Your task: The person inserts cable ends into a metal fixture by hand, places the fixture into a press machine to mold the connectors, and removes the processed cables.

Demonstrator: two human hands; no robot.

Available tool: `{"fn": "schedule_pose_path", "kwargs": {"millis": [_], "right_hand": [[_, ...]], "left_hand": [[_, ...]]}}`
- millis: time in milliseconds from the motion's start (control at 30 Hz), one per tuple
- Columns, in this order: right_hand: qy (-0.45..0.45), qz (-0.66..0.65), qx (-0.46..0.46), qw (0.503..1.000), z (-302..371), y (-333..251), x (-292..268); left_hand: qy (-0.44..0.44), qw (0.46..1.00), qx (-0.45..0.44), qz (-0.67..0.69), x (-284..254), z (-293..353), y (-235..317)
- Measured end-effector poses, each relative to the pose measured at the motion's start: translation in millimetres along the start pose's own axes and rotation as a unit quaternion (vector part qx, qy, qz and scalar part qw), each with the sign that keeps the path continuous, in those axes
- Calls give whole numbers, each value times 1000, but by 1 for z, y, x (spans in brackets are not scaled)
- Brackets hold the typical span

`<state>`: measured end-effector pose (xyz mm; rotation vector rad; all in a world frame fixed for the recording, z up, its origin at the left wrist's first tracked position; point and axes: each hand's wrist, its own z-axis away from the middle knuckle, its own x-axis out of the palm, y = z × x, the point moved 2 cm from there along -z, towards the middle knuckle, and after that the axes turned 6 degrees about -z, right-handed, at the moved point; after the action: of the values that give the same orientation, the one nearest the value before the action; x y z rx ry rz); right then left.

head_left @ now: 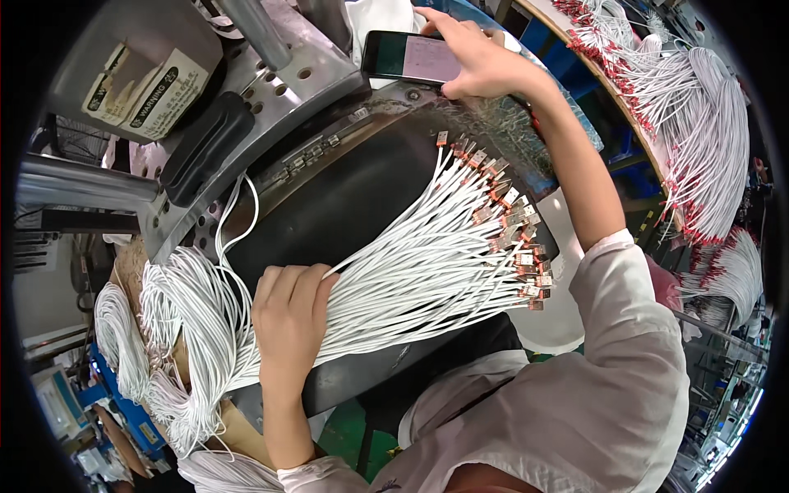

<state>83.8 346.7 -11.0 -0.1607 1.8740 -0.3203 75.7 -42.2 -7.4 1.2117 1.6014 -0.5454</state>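
Note:
A thick bundle of white USB cables [411, 263] fans out across a dark work surface [337, 197]. Their metal plugs with orange-red parts [514, 218] point to the right. My left hand [292, 320] is closed over the bundle at its left part, fingers curled across the cables. At the far side, my right hand [485, 66] grips the right end of a smartphone [407, 57], with the thumb at its near edge and the fingers at its far edge. The phone's screen is lit, part dark and part pale.
Coiled cable lengths [185, 312] hang at the left. A metal machine frame [320, 78] with a grey labelled housing [140, 74] stands at the far left. More white cables with red ends [699, 123] lie on a bench at the right. A white cloth [374, 20] lies behind the phone.

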Motion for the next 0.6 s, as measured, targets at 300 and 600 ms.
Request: {"fn": "schedule_pose_path", "kwargs": {"millis": [300,600], "right_hand": [[-293,-263,-196,898,66,-159,-31],[-311,-124,-173,926,68,-119,-31]], "left_hand": [[83,995,-59,4,-15,8,1],[-93,993,-69,30,-4,-8,7]]}}
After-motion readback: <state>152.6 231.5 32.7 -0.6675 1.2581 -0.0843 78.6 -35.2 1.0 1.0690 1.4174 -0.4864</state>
